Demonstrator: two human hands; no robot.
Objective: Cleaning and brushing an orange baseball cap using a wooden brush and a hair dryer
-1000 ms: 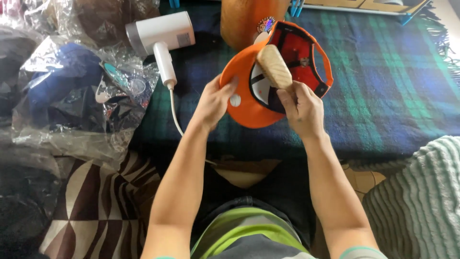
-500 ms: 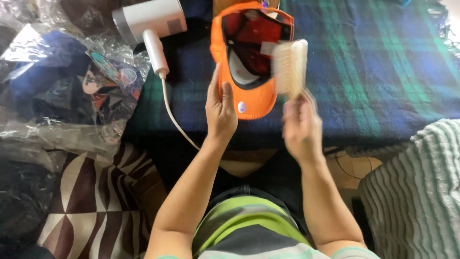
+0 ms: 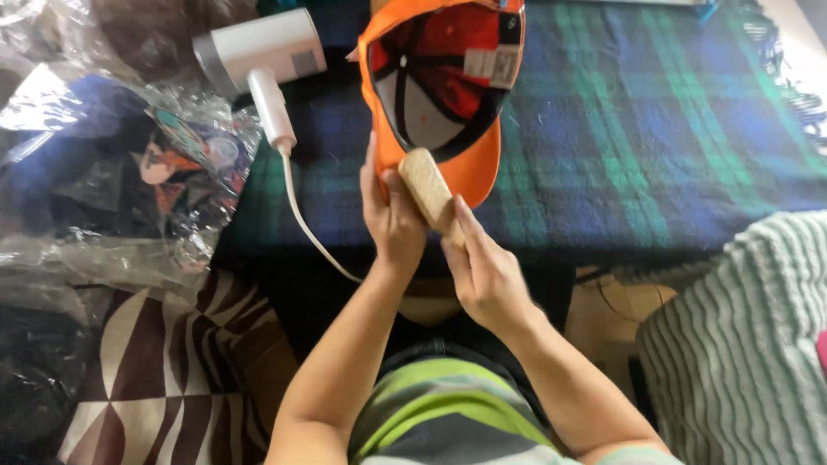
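On the plaid blanket, at its near edge, an orange cap lies upside down, lining and inner label showing, brim toward the person.

Left hand: grasping the cap at the brim edge, thumb on top, fingers curled under.
Right hand: closed around the lower end of a tan bristle brush, whose head rests on the brim, just beside the left hand's thumb.

Handling (judgement): the cap looks light, with a soft fabric crown that would collapse if squeezed; the brim is stiff and makes the better hold. The brush looks rigid and light, best taken at the end away from the bristles.

Left of the cap: 1 white hair dryer, its cord running off the blanket's edge. Further left: clear plastic bags with dark clothing inside.

Hard to read: the cap's far end is cut off by the frame top; the brush handle is hidden in the right hand; bag contents are blurred by glare.
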